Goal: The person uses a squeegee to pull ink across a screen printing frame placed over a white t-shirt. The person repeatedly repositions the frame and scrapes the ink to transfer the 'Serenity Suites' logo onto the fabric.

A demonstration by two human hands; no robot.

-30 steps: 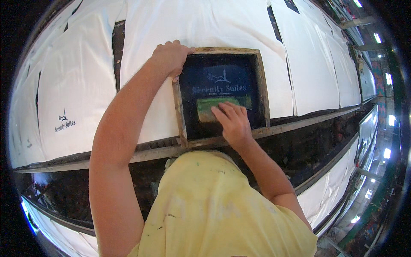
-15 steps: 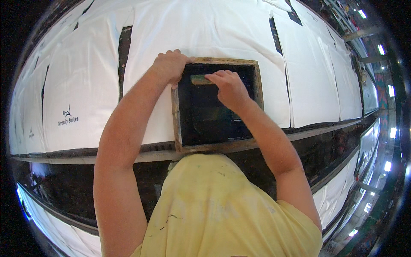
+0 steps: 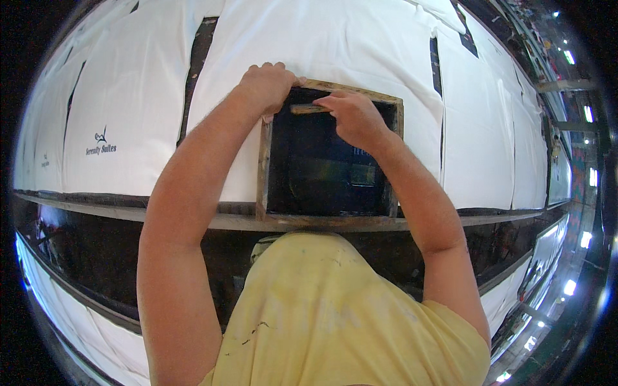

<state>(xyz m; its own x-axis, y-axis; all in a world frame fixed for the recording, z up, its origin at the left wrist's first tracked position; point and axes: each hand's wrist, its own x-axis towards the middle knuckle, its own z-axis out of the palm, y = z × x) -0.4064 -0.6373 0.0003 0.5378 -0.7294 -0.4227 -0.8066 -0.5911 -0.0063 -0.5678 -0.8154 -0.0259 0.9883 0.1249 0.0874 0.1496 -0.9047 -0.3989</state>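
A wooden-framed printing screen [image 3: 264, 177] with dark mesh lies over a white cloth [image 3: 238, 154] in front of me. My left hand [image 3: 269, 87] is closed round the frame's far left corner, its fingers over the outside edge. Inside the frame, near the far side, my right hand [image 3: 357, 119] grips a squeegee [image 3: 305, 109] with a wooden handle. Only the squeegee's left part shows; my fingers hide the rest, and its blade's contact with the mesh cannot be made out. A small paler rectangle [image 3: 362, 175] shows in the mesh near my right wrist.
White cloths [image 3: 476, 141] lie side by side along the long table. One at the left bears a dark printed logo [image 3: 101, 136]. A ledge [image 3: 116, 211] runs along the table's near edge. Behind me, another table carries more white cloths [image 3: 71, 289].
My right hand and the squeegee have moved a little farther toward the frame's far side, and the squeegee has tilted. My left hand keeps its corner. The whole view has shifted slightly.
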